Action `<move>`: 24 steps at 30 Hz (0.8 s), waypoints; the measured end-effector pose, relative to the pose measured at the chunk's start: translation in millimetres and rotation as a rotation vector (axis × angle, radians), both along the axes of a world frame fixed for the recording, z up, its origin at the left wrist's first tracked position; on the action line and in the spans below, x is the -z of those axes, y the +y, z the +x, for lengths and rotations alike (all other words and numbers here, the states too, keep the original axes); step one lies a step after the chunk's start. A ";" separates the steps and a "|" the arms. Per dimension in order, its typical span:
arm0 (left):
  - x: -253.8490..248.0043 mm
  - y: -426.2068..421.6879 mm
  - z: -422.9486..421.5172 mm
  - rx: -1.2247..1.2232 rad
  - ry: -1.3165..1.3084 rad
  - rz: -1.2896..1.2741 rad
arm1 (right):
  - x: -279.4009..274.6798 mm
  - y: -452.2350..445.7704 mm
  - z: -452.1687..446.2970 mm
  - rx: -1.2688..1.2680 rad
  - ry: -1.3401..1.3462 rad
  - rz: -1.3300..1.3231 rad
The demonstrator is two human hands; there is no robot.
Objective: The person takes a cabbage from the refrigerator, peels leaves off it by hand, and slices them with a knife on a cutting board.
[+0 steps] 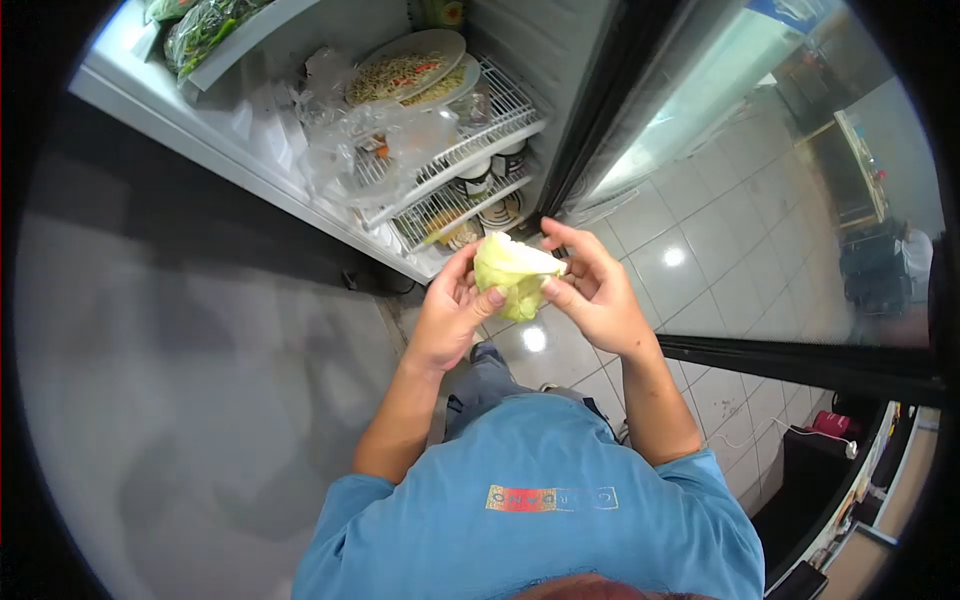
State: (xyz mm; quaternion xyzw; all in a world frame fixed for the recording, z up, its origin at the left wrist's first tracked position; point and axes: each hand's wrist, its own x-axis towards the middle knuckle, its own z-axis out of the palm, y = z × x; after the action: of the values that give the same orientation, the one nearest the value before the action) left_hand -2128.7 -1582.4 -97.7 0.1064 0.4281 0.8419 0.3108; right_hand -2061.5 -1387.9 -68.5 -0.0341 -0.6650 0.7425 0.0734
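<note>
A pale green cut piece of cabbage (515, 278) is held up in front of my body, before the open fridge. My left hand (458, 312) grips it from the left, thumb across the front and fingers behind. On the other side my right hand (598, 297) pinches the cabbage's right edge between thumb and fingers, with the index finger raised away from it. The fingers behind the cabbage are partly hidden.
Wire shelves (447, 172) in the fridge hold a plate of noodle-like food (408, 72), clear plastic bags (375, 150) and several containers below. Bagged green vegetables (205, 38) lie at upper left. The glass door (760, 190) stands open on my right, over a tiled floor (735, 405).
</note>
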 end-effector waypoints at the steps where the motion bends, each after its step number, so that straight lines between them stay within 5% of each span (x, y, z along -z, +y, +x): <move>1: 0.2 5.6 12.7 -0.004 0.006 0.000 | -4.9 9.4 16.8 -0.004 0.006 0.000; 7: -5.2 42.8 105.5 -0.082 0.072 0.077 | -14.2 81.1 151.6 0.458 0.355 0.813; 13: -16.3 64.1 176.0 -0.064 0.046 0.140 | -3.2 128.7 282.3 1.153 0.563 1.012; 17: -25.6 64.8 197.7 -0.009 0.031 0.250 | -13.3 151.4 282.8 1.168 0.288 0.777; 19: -21.4 56.2 200.2 -0.016 -0.042 0.347 | 4.1 163.6 276.8 0.865 0.128 0.682; 24: -43.4 30.4 197.8 0.038 -0.396 0.650 | 1.1 149.0 268.7 0.898 0.139 0.694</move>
State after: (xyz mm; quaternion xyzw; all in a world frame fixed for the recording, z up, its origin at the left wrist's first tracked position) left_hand -1930.8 -1552.0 -54.3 0.0425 0.0683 0.9321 0.3532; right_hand -1792.8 -1238.9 -69.7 -0.2381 -0.7839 0.3770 0.4320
